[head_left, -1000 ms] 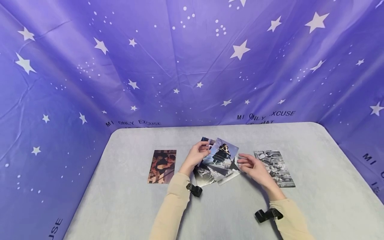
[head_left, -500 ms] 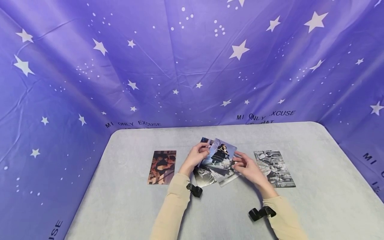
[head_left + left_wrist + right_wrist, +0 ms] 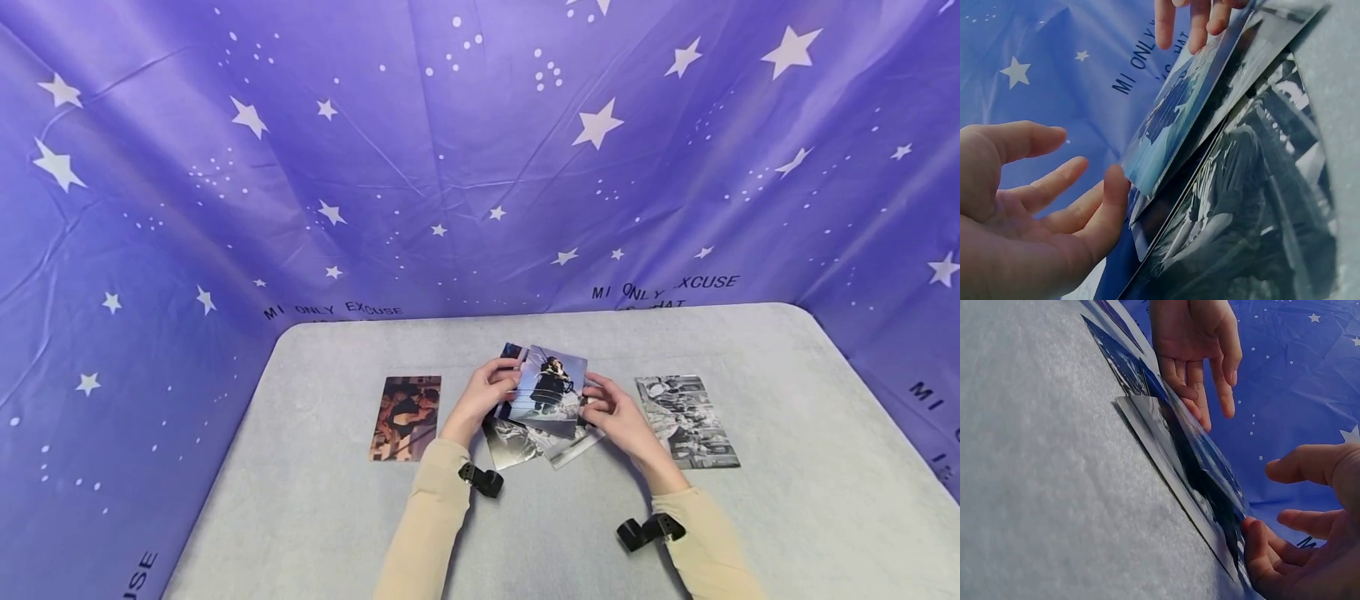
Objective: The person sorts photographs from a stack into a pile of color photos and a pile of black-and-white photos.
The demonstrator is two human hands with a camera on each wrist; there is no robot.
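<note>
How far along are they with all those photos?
Maybe partway. The reddish photo and the right-hand black-and-white photo already lie apart, flat on the table. Being handled now: the left hand and right hand touch opposite sides of the blue photo. What seems left is the photos underneath, which overlap at different angles.

I've got the right hand (image 3: pixel 1325 562) with one fingertip touching the edge of a loose, overlapping pile of glossy photos (image 3: pixel 1179 450), thumb well clear of them. The left hand (image 3: pixel 1194 337) hangs fingers-down over by the pile's other end, can't really tell if it's touching. Fuzzy grey worktop (image 3: pixel 1054 481) under it all, and past its edge I'm seeing blue cloth (image 3: pixel 1297 394) with white stars and dots.
</note>
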